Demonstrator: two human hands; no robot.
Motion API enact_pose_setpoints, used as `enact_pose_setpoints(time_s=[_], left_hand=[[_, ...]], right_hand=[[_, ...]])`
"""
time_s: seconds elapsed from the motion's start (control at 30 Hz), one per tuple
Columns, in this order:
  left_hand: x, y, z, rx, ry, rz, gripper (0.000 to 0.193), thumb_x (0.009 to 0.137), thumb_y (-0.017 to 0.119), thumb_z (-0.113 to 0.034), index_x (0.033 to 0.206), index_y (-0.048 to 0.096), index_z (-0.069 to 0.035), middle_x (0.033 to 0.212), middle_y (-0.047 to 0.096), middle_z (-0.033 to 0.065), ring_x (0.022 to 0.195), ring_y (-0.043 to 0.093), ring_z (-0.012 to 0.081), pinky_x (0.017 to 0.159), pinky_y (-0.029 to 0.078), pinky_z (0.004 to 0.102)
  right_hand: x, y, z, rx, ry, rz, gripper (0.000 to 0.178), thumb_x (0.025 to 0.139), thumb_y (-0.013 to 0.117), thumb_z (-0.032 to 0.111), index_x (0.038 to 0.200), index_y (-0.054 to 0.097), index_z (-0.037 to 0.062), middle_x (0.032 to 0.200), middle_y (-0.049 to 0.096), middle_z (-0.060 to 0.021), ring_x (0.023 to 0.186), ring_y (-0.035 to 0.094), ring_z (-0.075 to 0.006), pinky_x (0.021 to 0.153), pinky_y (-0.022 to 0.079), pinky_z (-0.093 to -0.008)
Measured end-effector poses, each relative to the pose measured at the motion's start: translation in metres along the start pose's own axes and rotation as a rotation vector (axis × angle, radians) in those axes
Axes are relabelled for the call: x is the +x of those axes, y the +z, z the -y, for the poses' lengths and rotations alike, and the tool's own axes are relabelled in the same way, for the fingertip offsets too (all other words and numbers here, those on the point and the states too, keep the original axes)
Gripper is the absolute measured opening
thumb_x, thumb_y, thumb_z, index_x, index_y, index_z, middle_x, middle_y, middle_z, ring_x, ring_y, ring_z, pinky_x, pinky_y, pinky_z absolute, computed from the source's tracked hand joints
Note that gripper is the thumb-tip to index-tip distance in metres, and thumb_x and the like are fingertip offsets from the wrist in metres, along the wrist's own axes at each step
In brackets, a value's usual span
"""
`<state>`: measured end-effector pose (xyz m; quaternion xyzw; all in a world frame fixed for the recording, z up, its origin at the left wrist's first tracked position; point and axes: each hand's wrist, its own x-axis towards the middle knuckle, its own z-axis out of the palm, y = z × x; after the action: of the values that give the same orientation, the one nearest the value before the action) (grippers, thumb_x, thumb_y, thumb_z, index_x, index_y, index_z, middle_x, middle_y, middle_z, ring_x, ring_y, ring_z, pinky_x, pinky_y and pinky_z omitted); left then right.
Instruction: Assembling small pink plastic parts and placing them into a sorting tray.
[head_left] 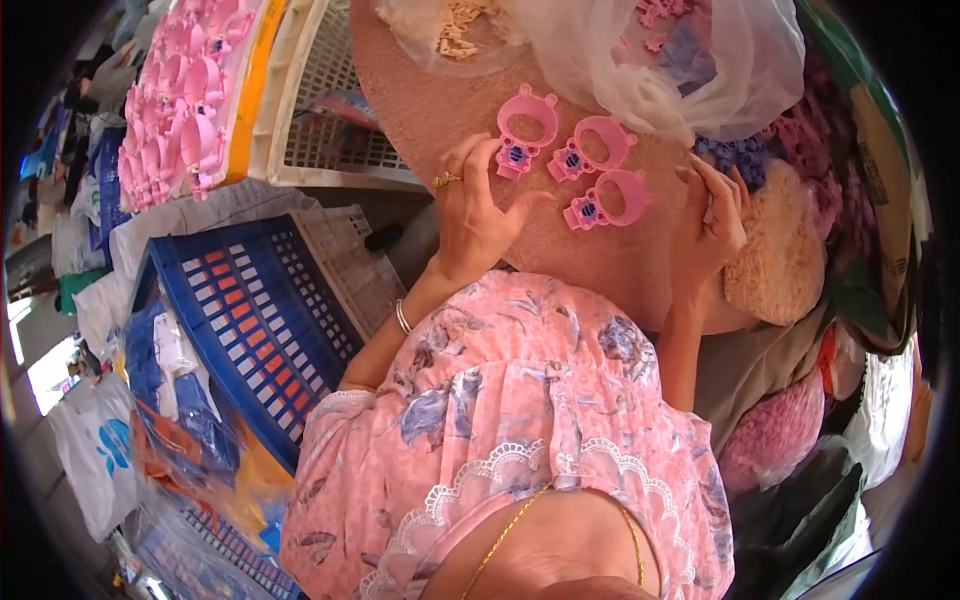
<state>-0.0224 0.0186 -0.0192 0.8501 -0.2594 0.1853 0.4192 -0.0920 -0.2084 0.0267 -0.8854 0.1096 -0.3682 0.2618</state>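
Three pink plastic rings with small ear-like bumps lie in a group on the round pinkish-brown tabletop [610,265]. Each has a tab with a small dark-blue insert. My left hand [478,210] is beside the upper-left ring [527,125], its index finger at the tab and its thumb stretched away. A second ring [603,145] and a third ring [622,200] lie to the right. My right hand [712,215] hovers or rests right of them, fingers loosely bent and apart, with nothing visible in it. Small dark-blue pieces [735,158] are heaped just beyond it.
Clear plastic bags [580,50] of beige and pink parts stand at the far edge. A beige heap [775,245] sits at the right. Left are a tray of pink rings [185,110], a white crate [290,100] and a blue basket [250,310].
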Motion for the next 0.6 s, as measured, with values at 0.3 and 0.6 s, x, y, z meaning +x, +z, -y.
enact_pose_setpoints(time_s=[0.3,0.6], left_hand=[[0.002,0.014,0.004,0.103,-0.159,0.105,0.054,0.073,0.077,-0.011,0.117,0.046,-0.002,0.101,0.058,0.0192,0.102,0.051,0.0402,0.086,0.040,0.0493],[0.000,0.010,0.004,0.169,-0.162,0.075,0.053,0.076,0.078,-0.018,0.116,0.048,-0.003,0.101,0.061,0.0183,0.102,0.051,0.0392,0.090,0.037,0.0464]], right_hand=[[0.089,0.014,-0.012,-0.103,-0.168,-0.149,0.020,0.080,0.063,-0.004,0.096,0.070,0.0065,0.095,0.069,-0.0066,0.091,0.063,-0.0256,0.088,0.047,-0.0361],[0.132,0.111,-0.065,-0.266,-0.182,0.397,0.014,0.077,0.060,0.002,0.087,0.069,0.0052,0.085,0.067,-0.0128,0.083,0.065,-0.0315,0.072,0.050,-0.0420]])
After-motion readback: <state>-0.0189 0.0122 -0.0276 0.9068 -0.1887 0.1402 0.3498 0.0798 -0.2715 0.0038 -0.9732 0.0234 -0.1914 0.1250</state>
